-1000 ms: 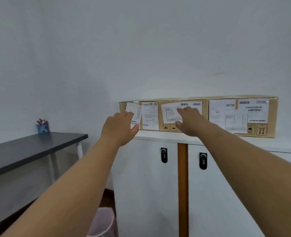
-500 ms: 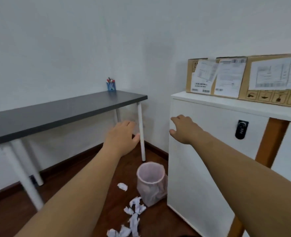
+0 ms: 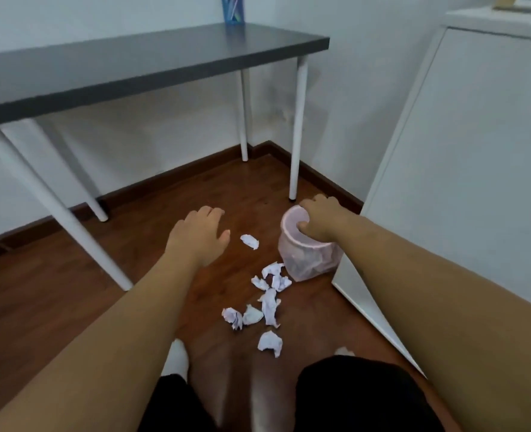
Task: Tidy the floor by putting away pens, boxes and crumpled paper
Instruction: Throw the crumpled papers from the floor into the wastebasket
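- Nearest the camera: the person's dark-clad knees (image 3: 361, 397) are filling the bottom edge of the view; what looks like a white sock is showing beside each.
- On the wooden floor (image 3: 39, 307) just ahead of the knees, crumpled paper (image 3: 270, 342) is lying loose. I am counting roughly eight balls in a ragged trail running up to the foot of the pink bin (image 3: 304, 260); one ball (image 3: 249, 241) is sitting apart, between the two hands.
- Left hand (image 3: 200, 240) is hovering above the floor, palm down, fingers spread and holding nothing.
- Right hand (image 3: 322, 221) is resting at the bin's rim with fingers curled; whether it is gripping the rim or only touching it, I cannot tell.
- Bin is standing near the white cabinet (image 3: 463, 169), at its lower front corner.
- Progress, as I judge it: paper is not yet collected. No pens or boxes are showing on the floor, so those steps look finished. A blue pen holder (image 3: 233, 9) is sitting at the far edge of the dark table (image 3: 133, 63); a cardboard corner (image 3: 523, 1) is peeking over the cabinet top.
- Writing: none is legible anywhere; the cardboard's label is cut off.
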